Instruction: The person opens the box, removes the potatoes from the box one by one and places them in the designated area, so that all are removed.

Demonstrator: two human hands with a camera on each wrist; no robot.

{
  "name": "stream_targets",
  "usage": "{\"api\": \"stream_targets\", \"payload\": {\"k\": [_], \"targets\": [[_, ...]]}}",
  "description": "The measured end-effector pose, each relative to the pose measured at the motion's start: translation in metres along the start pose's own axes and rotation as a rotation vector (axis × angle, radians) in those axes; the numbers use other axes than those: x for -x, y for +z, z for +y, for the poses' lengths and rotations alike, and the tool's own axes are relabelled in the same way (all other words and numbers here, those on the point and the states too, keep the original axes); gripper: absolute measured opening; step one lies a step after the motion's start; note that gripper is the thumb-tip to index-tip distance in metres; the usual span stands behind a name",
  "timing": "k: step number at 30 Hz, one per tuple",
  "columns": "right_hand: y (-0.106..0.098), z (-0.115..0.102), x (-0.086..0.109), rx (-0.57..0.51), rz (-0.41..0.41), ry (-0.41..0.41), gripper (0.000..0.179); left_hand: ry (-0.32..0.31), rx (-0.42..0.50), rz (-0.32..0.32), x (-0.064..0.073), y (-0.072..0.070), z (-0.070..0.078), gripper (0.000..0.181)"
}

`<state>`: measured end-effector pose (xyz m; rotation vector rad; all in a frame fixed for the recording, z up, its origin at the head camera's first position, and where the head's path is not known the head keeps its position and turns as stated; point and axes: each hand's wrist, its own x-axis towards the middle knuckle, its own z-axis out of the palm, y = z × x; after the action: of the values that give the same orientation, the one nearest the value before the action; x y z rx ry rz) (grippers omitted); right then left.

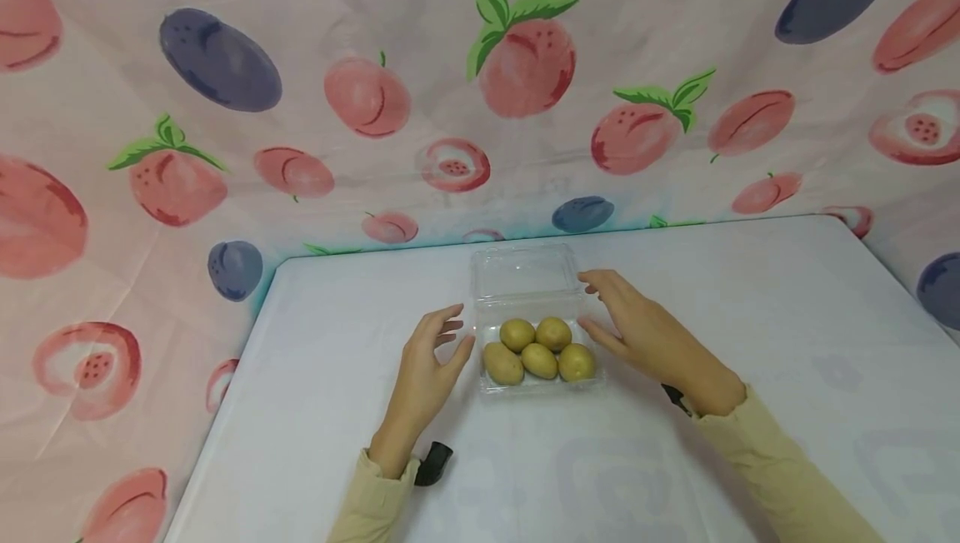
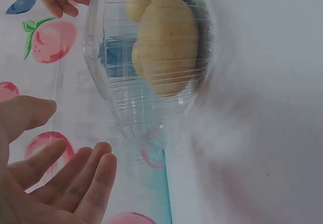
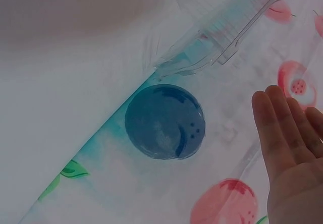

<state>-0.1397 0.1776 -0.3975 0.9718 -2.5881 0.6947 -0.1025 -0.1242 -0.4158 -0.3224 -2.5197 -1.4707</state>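
Observation:
A clear plastic clamshell box [image 1: 542,390] stands on the table with its hinged lid [image 1: 525,272] folded back toward the wall. Several yellow potatoes [image 1: 539,361] lie in its base in two rows. To the left of the box is my left hand [image 1: 427,364], fingers loosely spread, holding nothing. My right hand [image 1: 633,326] is on the other side, fingers extended, its fingertips right by the lid's edge and the thumb near the base. Through the ribbed side wall in the left wrist view, a potato [image 2: 169,45] shows. The right wrist view has straight fingers [image 3: 275,123] beside the clear box [image 3: 217,47].
A white cloth covers the table [image 1: 337,410]. Behind it and along its sides hangs a pink fabric [image 1: 435,18] printed with peaches and dark plums. Black wrist straps [image 1: 433,464] show at the beige sleeves [image 1: 787,468].

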Motion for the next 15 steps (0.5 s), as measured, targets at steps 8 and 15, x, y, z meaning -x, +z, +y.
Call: {"api": "stream_targets", "payload": {"k": [8, 15], "targets": [[0.0034, -0.0031, 0.0029, 0.010, -0.028, -0.009, 0.055, -0.006, 0.038, -0.009, 0.0057, 0.0031, -0.0080, 0.043], [0.0073, -0.0043, 0.0041, 0.019, -0.053, -0.029, 0.053, -0.050, 0.052, -0.044, 0.0097, 0.0042, -0.0104, 0.046]]}}
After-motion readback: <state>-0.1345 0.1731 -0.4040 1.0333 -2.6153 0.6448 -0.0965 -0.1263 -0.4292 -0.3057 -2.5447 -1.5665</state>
